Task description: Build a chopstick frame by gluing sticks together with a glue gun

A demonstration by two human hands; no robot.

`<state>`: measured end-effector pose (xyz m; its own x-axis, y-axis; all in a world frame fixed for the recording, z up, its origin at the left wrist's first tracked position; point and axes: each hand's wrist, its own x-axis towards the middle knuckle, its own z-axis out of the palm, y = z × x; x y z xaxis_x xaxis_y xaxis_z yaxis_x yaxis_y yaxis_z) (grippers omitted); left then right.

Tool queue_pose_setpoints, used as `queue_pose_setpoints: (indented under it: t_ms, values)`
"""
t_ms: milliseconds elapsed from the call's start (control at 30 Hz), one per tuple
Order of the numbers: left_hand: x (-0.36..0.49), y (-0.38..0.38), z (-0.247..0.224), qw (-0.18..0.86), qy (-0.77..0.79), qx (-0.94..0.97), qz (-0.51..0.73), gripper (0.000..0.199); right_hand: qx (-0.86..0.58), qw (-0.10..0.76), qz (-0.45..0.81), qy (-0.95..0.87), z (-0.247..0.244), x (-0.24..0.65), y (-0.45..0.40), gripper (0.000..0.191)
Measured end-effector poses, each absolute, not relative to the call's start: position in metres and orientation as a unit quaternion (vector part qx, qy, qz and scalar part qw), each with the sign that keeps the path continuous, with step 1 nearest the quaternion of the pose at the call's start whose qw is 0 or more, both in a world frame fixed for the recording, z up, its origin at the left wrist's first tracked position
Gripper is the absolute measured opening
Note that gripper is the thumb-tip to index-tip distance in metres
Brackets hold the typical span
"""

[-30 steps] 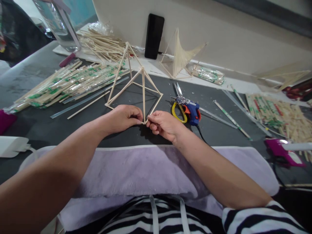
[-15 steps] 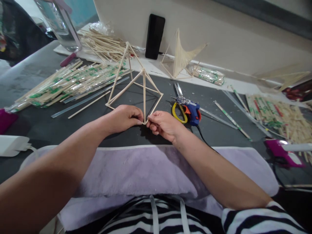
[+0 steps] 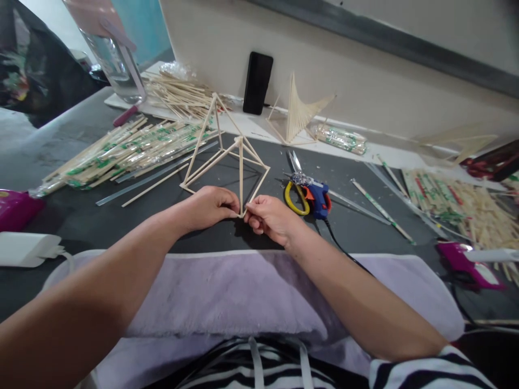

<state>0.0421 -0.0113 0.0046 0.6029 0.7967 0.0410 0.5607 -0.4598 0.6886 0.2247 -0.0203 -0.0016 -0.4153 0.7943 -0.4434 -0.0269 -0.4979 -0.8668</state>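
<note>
Stretched forward and bent inward; pinching firmly the stick frame (image 3: 241,175) at its near bottom corner, with left hand (image 3: 211,208) palm-down; with right hand (image 3: 271,219) curled.

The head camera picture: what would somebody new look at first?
Probably the pointy stick frame in the middle, its near corner pinched by the left hand and right hand. Next, maybe the blue glue gun and yellow-handled scissors, just to its right. Behind, a black phone leans against the wall.
</note>
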Motion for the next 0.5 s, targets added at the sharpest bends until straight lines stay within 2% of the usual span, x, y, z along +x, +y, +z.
queue_pose_setpoints:
  t_ms: [500]
  values:
    - [0.0407, -0.011, 0.0002, 0.318, 0.405, 0.836, 0.191, 0.01, -0.469, 0.28, 0.722, -0.424, -0.0025, 0.2231, -0.0213, 0.026]
